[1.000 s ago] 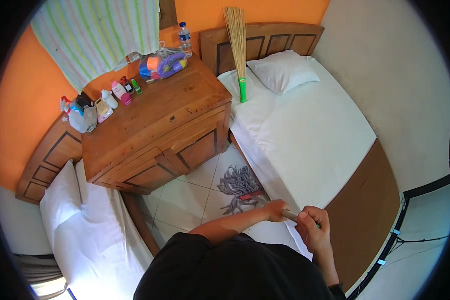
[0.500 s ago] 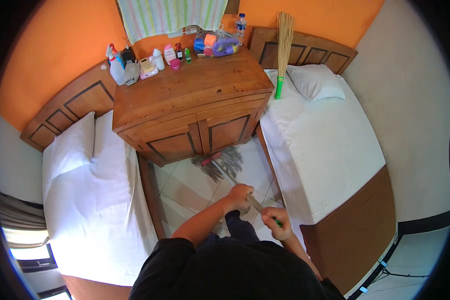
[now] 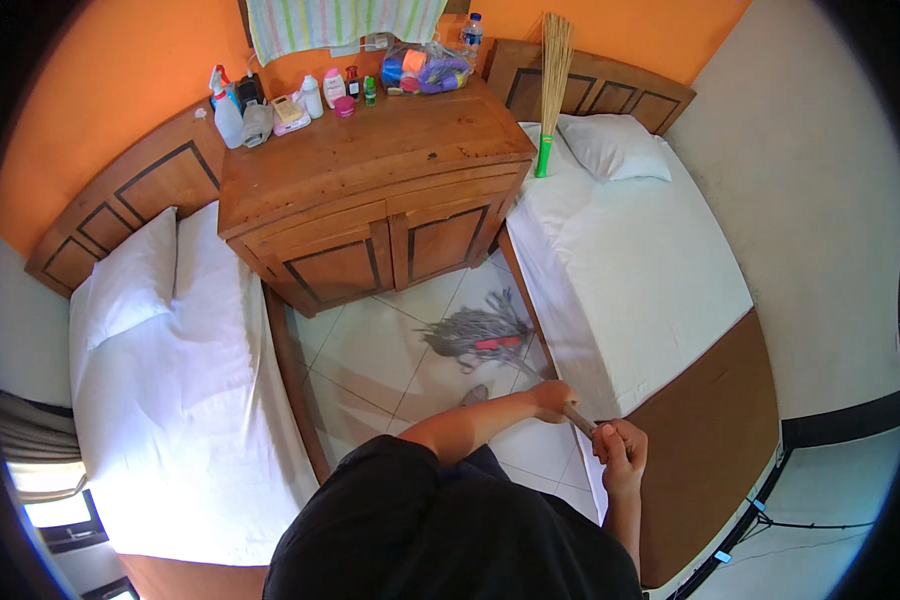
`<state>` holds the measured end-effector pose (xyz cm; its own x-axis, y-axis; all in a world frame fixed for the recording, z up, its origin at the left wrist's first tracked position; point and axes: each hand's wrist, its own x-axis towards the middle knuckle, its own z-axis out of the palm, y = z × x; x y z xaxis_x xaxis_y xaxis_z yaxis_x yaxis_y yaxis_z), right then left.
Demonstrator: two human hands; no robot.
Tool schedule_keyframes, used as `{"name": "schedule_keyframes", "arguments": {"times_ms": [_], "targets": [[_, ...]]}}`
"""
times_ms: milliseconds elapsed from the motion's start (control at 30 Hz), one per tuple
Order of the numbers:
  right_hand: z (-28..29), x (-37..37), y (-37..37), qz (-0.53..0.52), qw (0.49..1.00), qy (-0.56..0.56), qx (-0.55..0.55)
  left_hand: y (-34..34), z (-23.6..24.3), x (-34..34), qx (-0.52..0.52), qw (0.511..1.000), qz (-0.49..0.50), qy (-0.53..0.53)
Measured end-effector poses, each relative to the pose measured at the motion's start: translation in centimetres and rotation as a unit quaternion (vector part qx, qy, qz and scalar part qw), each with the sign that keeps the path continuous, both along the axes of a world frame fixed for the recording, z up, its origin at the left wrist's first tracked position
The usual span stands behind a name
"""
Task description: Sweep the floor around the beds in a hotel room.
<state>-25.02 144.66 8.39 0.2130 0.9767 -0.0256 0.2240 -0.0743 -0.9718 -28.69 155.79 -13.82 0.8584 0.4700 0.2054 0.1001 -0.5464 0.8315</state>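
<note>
A string mop (image 3: 477, 330) with grey strands and a red clamp lies spread on the white tiled floor (image 3: 355, 350), close to the frame of the right bed. Its handle slants up toward me on the right. Lower on the handle, my left hand (image 3: 550, 399) is closed around it. Nearer the upper end, my right hand (image 3: 621, 450) grips the same handle with the thumb up. One of my feet (image 3: 476, 394) shows behind the mop head, below my left forearm.
Between a left bed (image 3: 190, 400) and a right bed (image 3: 630, 270) stands a wooden cabinet (image 3: 370, 170), topped with bottles, toiletries and a plastic bag of colourful things (image 3: 425, 70). A stick broom (image 3: 554, 90) with a green handle leans upright at the right bed's headboard.
The mop head has swept from the cabinet's foot to the right and nearer me, beside the right bed. Both hands have moved right with the handle, still gripping it.
</note>
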Motion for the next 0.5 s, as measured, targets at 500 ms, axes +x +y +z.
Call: {"name": "schedule_keyframes", "arguments": {"times_ms": [500], "targets": [[-0.5, -4.1, 0.2, 0.277, 0.954, 0.11, 0.039, -5.3, 3.9, -14.5, -0.049, 0.971, 0.217, 0.088]]}}
